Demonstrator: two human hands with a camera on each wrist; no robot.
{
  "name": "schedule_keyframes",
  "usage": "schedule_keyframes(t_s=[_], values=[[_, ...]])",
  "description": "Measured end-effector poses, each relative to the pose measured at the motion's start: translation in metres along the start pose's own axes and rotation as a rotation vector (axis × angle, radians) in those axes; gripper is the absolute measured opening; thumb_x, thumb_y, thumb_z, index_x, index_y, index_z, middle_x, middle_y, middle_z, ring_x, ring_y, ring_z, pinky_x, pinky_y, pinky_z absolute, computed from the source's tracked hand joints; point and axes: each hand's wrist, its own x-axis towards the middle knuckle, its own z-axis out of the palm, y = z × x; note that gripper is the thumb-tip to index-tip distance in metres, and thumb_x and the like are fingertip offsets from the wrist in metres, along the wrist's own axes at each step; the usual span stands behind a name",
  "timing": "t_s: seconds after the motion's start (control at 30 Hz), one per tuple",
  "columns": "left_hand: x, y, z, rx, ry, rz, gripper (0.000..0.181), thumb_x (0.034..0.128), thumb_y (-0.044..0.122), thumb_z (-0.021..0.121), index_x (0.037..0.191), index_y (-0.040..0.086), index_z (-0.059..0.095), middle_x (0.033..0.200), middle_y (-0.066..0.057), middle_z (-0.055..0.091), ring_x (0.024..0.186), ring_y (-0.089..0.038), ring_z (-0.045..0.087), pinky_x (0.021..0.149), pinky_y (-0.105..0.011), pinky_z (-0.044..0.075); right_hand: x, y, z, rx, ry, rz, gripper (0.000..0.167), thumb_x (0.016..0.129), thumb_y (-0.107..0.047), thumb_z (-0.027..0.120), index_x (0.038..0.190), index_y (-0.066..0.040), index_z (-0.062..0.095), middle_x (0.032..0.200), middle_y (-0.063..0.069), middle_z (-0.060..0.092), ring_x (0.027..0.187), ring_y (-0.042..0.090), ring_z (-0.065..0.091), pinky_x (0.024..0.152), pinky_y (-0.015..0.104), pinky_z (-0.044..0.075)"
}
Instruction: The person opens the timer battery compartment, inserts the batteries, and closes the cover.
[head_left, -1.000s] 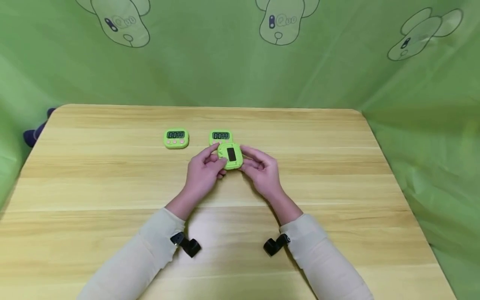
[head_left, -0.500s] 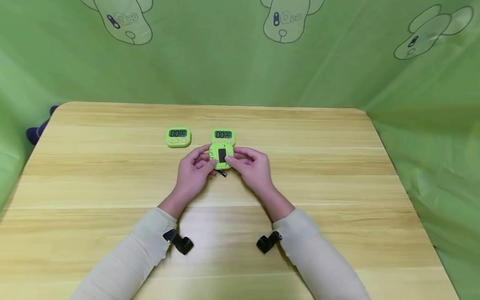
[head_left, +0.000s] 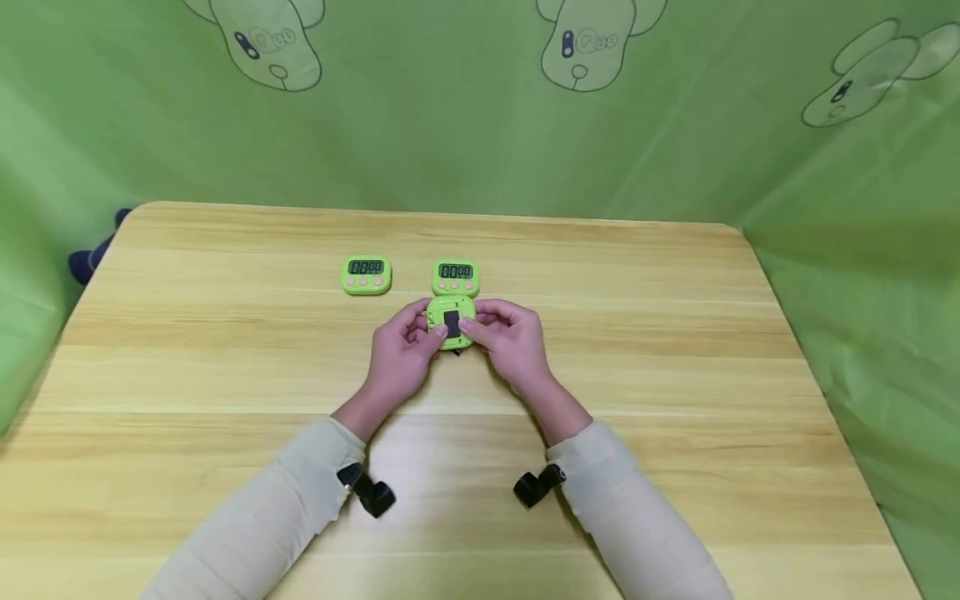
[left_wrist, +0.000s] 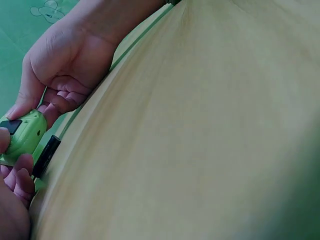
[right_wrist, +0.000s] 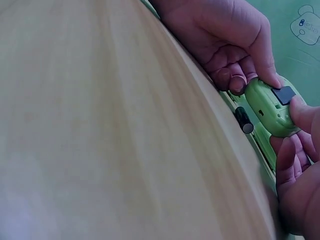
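Both hands hold a green digital timer [head_left: 452,322], its back with a black rectangle turned up. My left hand [head_left: 402,352] grips its left side, thumb on the back. On the other side my right hand [head_left: 517,346] pinches it, thumb tip at the black rectangle. Below the held timer lies a small black cylinder, seemingly a battery [right_wrist: 244,120], apart from the fingers in the right wrist view. In the head view the timer mostly hides it. Just behind, a second green timer [head_left: 455,277] lies face up, showing 00:00. The held timer's screen is hidden.
A third green timer [head_left: 367,276] lies face up to the left on the wooden table [head_left: 225,350]. Behind the table hangs a green curtain [head_left: 450,142] with printed animal heads. A dark purple object [head_left: 90,258] shows past the table's left corner.
My right thumb has moved from the timer's right edge onto its back. The black cylinder came into view below the timer and is now mostly covered again.
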Motion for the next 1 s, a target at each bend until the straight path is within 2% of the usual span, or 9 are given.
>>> schedule_keyframes(t_s=[0.2, 0.4, 0.7, 0.87, 1.0], values=[[0.0007, -0.0014, 0.0009, 0.001, -0.004, 0.021, 0.039, 0.0919, -0.003, 0.068, 0.130, -0.003, 0.064, 0.080, -0.013, 0.065, 0.061, -0.012, 0.050, 0.050, -0.017, 0.041, -0.0018, -0.0013, 0.0017, -0.012, 0.013, -0.013, 0.021, 0.081, 0.002, 0.081, 0.100, 0.007, 0.073, 0.082, 0.012, 0.067, 0.065, 0.012, 0.055, 0.055, 0.018, 0.048], [0.0006, -0.0027, 0.0003, 0.009, -0.002, 0.006, 0.040, 0.0911, -0.003, 0.068, 0.131, 0.000, 0.065, 0.078, -0.010, 0.066, 0.060, -0.011, 0.048, 0.049, -0.019, 0.041, -0.0035, -0.0020, 0.0056, -0.072, 0.031, -0.038, 0.019, 0.081, 0.004, 0.081, 0.099, 0.005, 0.074, 0.083, 0.012, 0.066, 0.063, 0.012, 0.050, 0.052, 0.017, 0.041], [0.0003, -0.0017, -0.0011, 0.035, 0.022, -0.012, 0.040, 0.0904, -0.001, 0.070, 0.130, -0.001, 0.064, 0.068, -0.005, 0.057, 0.059, -0.011, 0.046, 0.048, -0.019, 0.038, -0.0042, -0.0070, 0.0057, -0.131, 0.015, -0.026, 0.021, 0.084, 0.003, 0.077, 0.105, 0.005, 0.074, 0.087, 0.014, 0.068, 0.066, 0.012, 0.055, 0.057, 0.019, 0.048], [0.0016, 0.0003, -0.0031, -0.007, 0.039, -0.053, 0.042, 0.0904, 0.000, 0.070, 0.132, -0.002, 0.062, 0.074, -0.008, 0.058, 0.060, -0.011, 0.047, 0.049, -0.018, 0.041, -0.0018, -0.0080, 0.0028, -0.037, -0.022, 0.012, 0.025, 0.086, 0.001, 0.076, 0.110, 0.005, 0.072, 0.093, 0.018, 0.071, 0.069, 0.014, 0.063, 0.060, 0.026, 0.059], [0.0029, 0.0012, -0.0038, -0.065, 0.055, -0.100, 0.044, 0.0905, 0.000, 0.070, 0.133, -0.004, 0.059, 0.080, -0.009, 0.060, 0.059, -0.011, 0.050, 0.049, -0.018, 0.046, -0.0001, -0.0001, 0.0024, 0.041, 0.023, -0.027, 0.021, 0.085, 0.002, 0.077, 0.106, 0.006, 0.074, 0.091, 0.017, 0.072, 0.067, 0.017, 0.064, 0.056, 0.026, 0.058]])
